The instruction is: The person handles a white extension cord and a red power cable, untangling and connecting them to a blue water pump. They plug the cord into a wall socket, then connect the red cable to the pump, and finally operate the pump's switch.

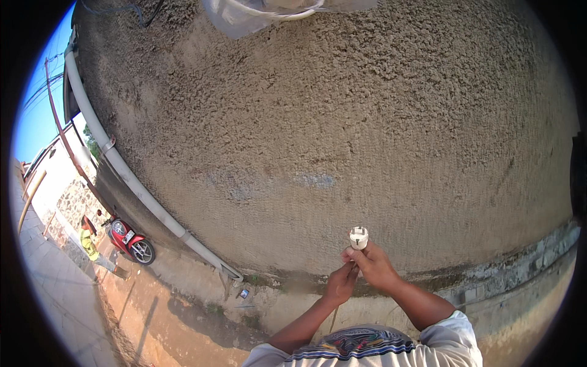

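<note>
While its long axis stands upright, the small white fitting (359, 237) points its open, notched end up toward the wall (342, 140), just in front of the wall's lower part. Whether anything sits inside that open end cannot be told. The right hand (374, 265) is closed around the fitting's lower part, fingers wrapped tight. The left hand (340, 282) is just below and beside it, fingertips pinched together at the fitting's base, touching the right hand; what it pinches is too small to tell. Along the wall to the left a pale pipe (131, 177) runs slantwise down to the ground. Near the pipe's lower stretch a red scooter (129, 240) stands, with a person (92, 243) beside it.
</note>
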{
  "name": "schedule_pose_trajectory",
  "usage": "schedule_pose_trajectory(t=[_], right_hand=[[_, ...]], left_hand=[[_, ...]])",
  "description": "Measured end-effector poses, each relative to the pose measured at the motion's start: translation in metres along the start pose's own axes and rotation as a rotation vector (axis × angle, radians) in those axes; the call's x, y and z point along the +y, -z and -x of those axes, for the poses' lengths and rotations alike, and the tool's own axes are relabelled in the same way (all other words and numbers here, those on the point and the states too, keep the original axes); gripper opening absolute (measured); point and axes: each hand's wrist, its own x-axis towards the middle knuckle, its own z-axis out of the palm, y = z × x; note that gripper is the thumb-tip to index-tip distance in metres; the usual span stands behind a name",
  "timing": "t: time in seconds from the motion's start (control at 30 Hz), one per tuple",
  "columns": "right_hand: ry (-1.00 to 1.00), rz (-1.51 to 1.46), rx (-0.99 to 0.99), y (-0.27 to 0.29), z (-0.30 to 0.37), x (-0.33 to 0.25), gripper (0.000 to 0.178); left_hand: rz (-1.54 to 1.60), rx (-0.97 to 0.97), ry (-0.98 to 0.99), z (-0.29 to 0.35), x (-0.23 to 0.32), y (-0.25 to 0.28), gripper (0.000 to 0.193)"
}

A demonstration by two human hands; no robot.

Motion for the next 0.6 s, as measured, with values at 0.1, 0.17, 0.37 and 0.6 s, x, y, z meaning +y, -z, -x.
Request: schedule_pose_trajectory(t=[0.1, 0.17, 0.37, 0.6], right_hand=[[0.119, -0.263, 0.091, 0.007, -0.014, -0.025, 0.026], [0.123, -0.357, 0.083, 0.021, -0.022, -0.046, 0.023], [0.516, -0.158, 0.251, 0.071, -0.030, -0.137, 0.021], [0.709, -0.330, 0.089, 0.054, -0.067, -0.256, 0.051]], left_hand=[[-0.077, -0.146, -0.095, -0.032, 0.019, 0.023, 0.029], [-0.131, -0.108, -0.180, -0.060, 0.039, 0.062, 0.033], [-0.008, 0.393, -0.504, -0.159, 0.189, 0.170, 0.046], [0.069, 0.523, -0.930, -0.223, 0.294, 0.201, 0.071]])
